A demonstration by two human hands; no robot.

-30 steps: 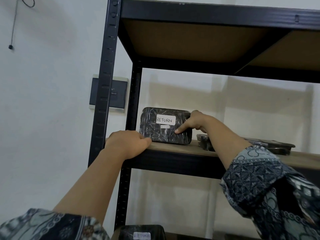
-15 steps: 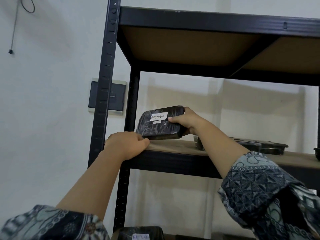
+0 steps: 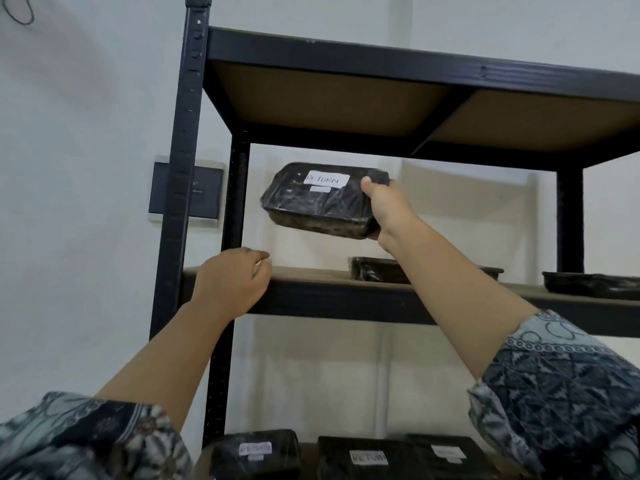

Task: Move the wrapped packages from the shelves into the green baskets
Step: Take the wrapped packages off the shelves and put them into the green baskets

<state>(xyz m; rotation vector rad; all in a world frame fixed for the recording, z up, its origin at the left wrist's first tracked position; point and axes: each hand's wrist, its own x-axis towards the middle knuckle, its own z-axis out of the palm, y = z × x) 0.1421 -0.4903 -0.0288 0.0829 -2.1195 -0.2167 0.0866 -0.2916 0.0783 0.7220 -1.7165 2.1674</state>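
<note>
Starting nearest the camera, three black plastic-wrapped packages with white labels sit on the lower shelf at the bottom of the view: the left lower package (image 3: 255, 452), the middle lower package (image 3: 369, 458) and the right lower package (image 3: 446, 453), all untouched. Above them the left hand (image 3: 232, 280) rests on the front edge of the black metal and brown board middle shelf (image 3: 311, 299), its fingers curled loosely over the lip and carrying nothing, apparently as a brace. Farther up, the right hand (image 3: 387, 206) has its fingers closed around the right end of a black film-wrapped rectangular package with a white "RETURN" label (image 3: 320, 200), thumb on top; that package hangs clear of the board, tilted with its left end lower. Behind the right forearm a flat black wrapped package (image 3: 372, 270) lies on the middle shelf, and another flat black package (image 3: 592, 284) lies near the right edge of the view. No green basket is visible, so how many packages have been dropped off cannot be told. Judging from this, the work is far from finished: one package is in transit, and at least five remain on the shelves.
</note>
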